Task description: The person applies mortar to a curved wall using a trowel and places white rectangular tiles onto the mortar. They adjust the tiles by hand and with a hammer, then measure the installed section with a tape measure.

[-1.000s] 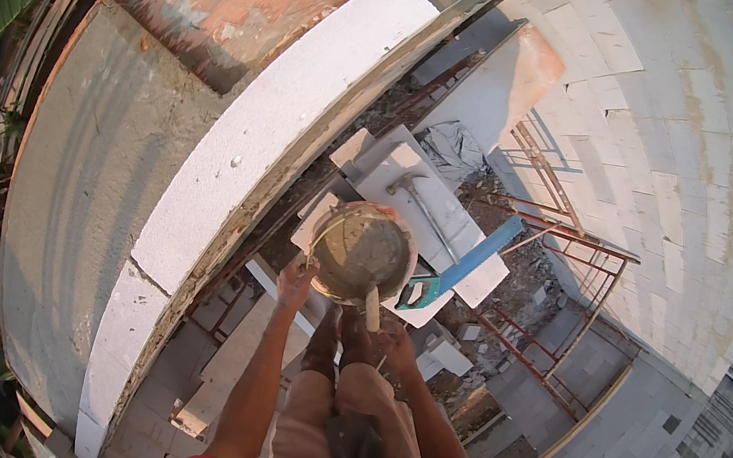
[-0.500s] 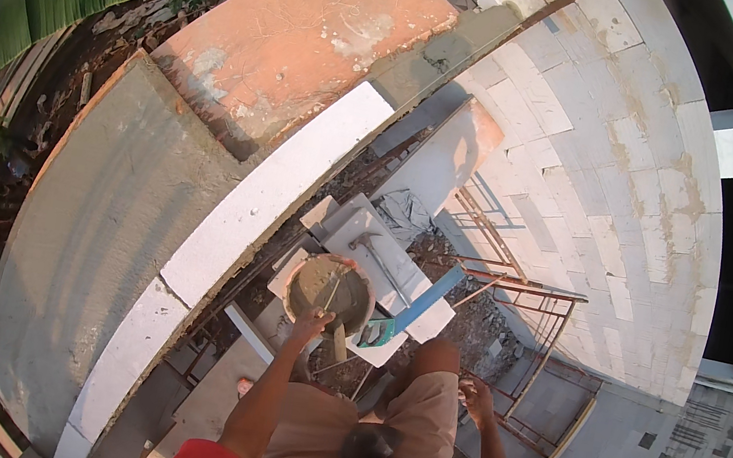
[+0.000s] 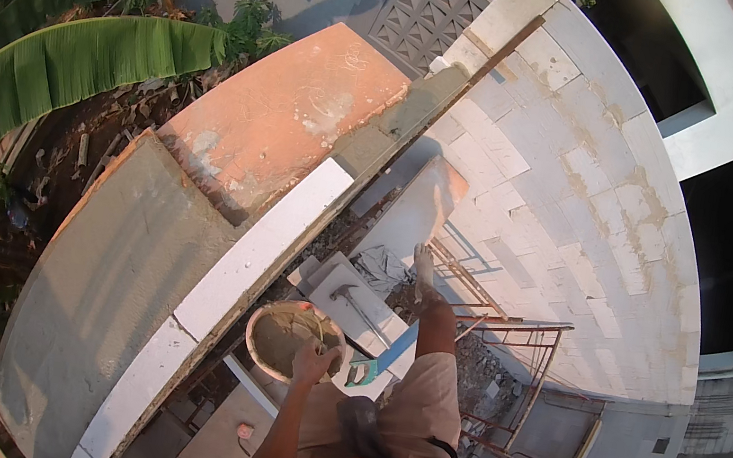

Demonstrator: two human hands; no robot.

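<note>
My left hand (image 3: 313, 362) grips the handle of a round bucket (image 3: 269, 362) of grey mortar at the lower middle. Beside the bucket, a hammer (image 3: 358, 311) rests on pale blocks (image 3: 340, 273), and a handsaw (image 3: 366, 371) with a blue blade and teal grip lies at their right. My right hand is out of view. My bare right foot (image 3: 422, 271) and leg reach forward beyond the saw.
A long white block row (image 3: 246, 263) tops the wall at left, bordered by mortared and salmon slabs (image 3: 270, 108), with banana leaves (image 3: 86, 60) beyond. Rusty scaffolding (image 3: 553, 354) stands at right against a pale block wall (image 3: 572, 262); rubble lies below.
My left hand stays on the bucket handle. My right hand has left the view. My right leg has swung forward, and the view has shifted, showing more plants and wall ahead.
</note>
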